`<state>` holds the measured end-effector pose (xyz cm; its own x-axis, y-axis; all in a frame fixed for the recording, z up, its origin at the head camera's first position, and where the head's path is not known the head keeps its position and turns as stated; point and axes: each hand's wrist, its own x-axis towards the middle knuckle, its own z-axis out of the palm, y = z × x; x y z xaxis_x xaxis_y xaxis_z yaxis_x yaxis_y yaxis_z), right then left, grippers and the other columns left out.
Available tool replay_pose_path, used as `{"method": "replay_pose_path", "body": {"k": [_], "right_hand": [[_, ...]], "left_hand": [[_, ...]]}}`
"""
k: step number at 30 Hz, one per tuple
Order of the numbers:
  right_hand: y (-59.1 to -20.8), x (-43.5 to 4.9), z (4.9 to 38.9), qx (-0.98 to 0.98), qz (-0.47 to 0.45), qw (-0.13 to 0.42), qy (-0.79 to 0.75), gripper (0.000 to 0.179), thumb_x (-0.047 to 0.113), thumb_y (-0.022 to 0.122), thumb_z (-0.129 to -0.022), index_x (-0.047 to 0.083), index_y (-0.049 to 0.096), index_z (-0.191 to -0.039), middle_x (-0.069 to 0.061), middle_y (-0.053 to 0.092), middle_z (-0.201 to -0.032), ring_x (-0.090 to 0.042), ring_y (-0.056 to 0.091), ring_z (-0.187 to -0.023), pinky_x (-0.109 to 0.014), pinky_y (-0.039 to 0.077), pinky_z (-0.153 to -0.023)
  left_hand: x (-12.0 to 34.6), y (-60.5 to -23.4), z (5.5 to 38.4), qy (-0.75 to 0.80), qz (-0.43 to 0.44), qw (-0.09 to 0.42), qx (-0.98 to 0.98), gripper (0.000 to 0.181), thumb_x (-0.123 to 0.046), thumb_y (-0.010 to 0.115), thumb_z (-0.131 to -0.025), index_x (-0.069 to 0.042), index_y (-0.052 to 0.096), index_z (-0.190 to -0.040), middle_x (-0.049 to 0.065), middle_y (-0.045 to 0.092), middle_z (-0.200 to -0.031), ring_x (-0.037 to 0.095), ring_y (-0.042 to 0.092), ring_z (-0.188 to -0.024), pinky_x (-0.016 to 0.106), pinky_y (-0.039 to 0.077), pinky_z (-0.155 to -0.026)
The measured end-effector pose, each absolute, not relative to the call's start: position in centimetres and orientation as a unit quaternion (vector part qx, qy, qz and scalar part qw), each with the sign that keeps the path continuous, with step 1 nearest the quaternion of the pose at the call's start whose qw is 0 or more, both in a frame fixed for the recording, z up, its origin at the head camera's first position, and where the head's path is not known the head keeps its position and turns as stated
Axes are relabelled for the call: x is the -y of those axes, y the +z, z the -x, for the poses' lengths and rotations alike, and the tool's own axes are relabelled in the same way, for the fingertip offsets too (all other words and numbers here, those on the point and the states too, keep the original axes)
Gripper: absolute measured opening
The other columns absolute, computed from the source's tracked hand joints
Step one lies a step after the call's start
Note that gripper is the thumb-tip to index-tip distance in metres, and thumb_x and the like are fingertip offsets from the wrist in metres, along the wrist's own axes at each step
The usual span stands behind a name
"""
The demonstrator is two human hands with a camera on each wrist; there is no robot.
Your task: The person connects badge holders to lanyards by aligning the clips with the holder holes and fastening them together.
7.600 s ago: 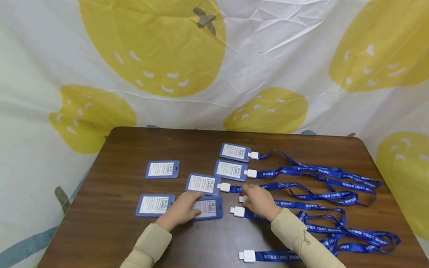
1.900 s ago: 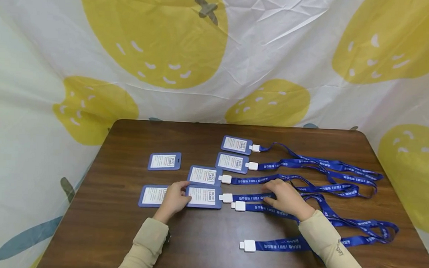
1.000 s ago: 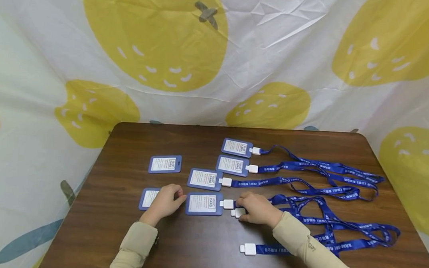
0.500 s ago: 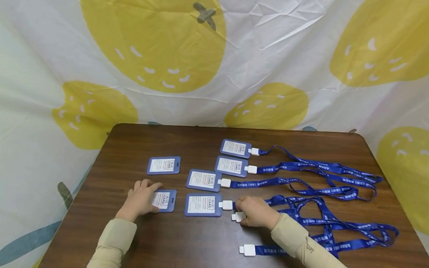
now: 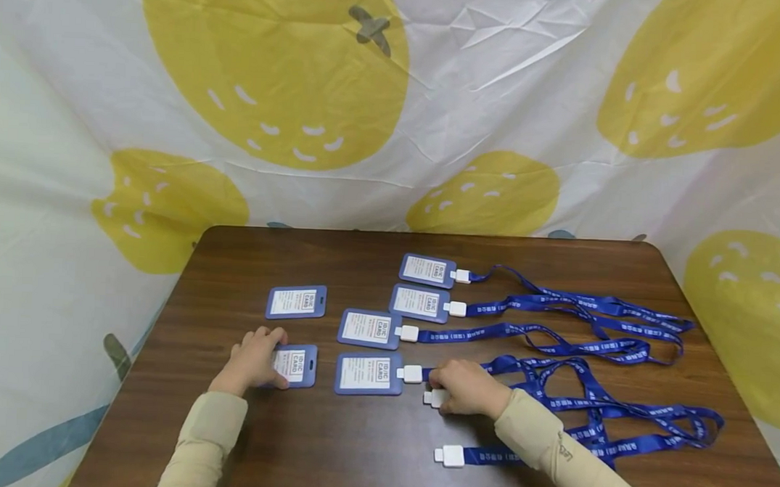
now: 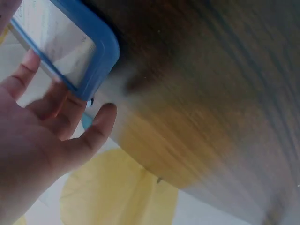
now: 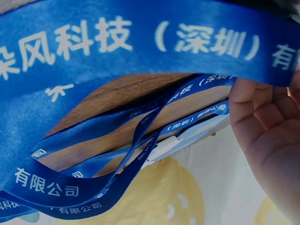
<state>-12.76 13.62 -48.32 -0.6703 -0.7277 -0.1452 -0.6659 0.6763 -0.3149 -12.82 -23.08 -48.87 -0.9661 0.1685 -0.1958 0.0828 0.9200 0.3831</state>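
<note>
My left hand [image 5: 250, 361] grips a blue badge holder [image 5: 296, 365] by its long edges, thumb at the near side and fingers at the far side. In the left wrist view the holder's rounded corner [image 6: 101, 51] shows beside my fingers. My right hand [image 5: 465, 387] pinches a blue lanyard [image 7: 140, 40] just behind its white clip [image 5: 434, 398], which pokes out at the fingertips. Between the hands lies a badge holder [image 5: 368, 374] with a white clip [image 5: 412, 374] at its slot end. The pinched strap crosses the top of the right wrist view.
Three more clipped badge holders lie farther back, the nearest a blue holder [image 5: 368, 329]. A loose badge holder [image 5: 296, 302] rests at back left. Another lanyard's white clip [image 5: 450, 456] lies near the front. Several straps overlap at right on the brown table [image 5: 329, 444].
The middle badge holder, apart from its clip in the oldest frame, now meets it. My left hand has moved left onto another holder; my right hand has shifted onto another lanyard by its clip.
</note>
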Motion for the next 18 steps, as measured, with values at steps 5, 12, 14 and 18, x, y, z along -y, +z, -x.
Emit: {"method": "replay_pose_path", "body": {"k": [5, 12, 14, 18], "right_hand": [[-48.1, -14.1, 12.8, -0.9, 0.391, 0.137, -0.137, 0.021, 0.015, 0.079, -0.063, 0.014, 0.059, -0.071, 0.007, 0.05, -0.065, -0.008, 0.043, -0.058, -0.025, 0.038, -0.052], [-48.0, -14.9, 13.2, -0.887, 0.384, 0.156, -0.205, 0.014, 0.014, 0.076, -0.069, 0.012, 0.062, -0.072, 0.008, 0.05, -0.066, -0.006, 0.041, -0.058, -0.022, 0.036, -0.052], [-47.9, -15.1, 13.2, -0.885, 0.38, 0.158, -0.218, 0.013, 0.013, 0.076, -0.07, 0.011, 0.064, -0.073, 0.008, 0.052, -0.067, -0.006, 0.042, -0.059, -0.022, 0.037, -0.053], [-47.7, -15.6, 13.4, -0.886, 0.373, 0.152, -0.228, 0.011, 0.013, 0.075, -0.071, 0.01, 0.065, -0.075, 0.008, 0.053, -0.067, -0.006, 0.042, -0.059, -0.022, 0.038, -0.053]], "left_hand": [[24.0, -49.2, 13.0, 0.264, -0.118, 0.114, -0.95, 0.032, -0.001, 0.073, -0.069, -0.009, 0.053, -0.092, 0.008, 0.059, -0.088, 0.025, 0.053, -0.081, 0.046, 0.042, -0.07], [25.1, -49.6, 13.2, 0.431, -0.134, 0.107, -0.886, 0.014, 0.007, 0.062, -0.078, -0.001, 0.06, -0.09, 0.006, 0.057, -0.078, 0.016, 0.05, -0.074, 0.031, 0.041, -0.068], [25.1, -49.6, 13.1, 0.461, -0.123, 0.103, -0.873, 0.012, 0.006, 0.061, -0.078, 0.003, 0.06, -0.089, 0.007, 0.057, -0.078, 0.015, 0.05, -0.074, 0.027, 0.041, -0.066], [24.9, -49.1, 12.8, 0.48, -0.09, 0.098, -0.867, 0.01, 0.002, 0.063, -0.08, 0.006, 0.061, -0.089, 0.006, 0.059, -0.08, 0.012, 0.05, -0.074, 0.024, 0.041, -0.065]]}}
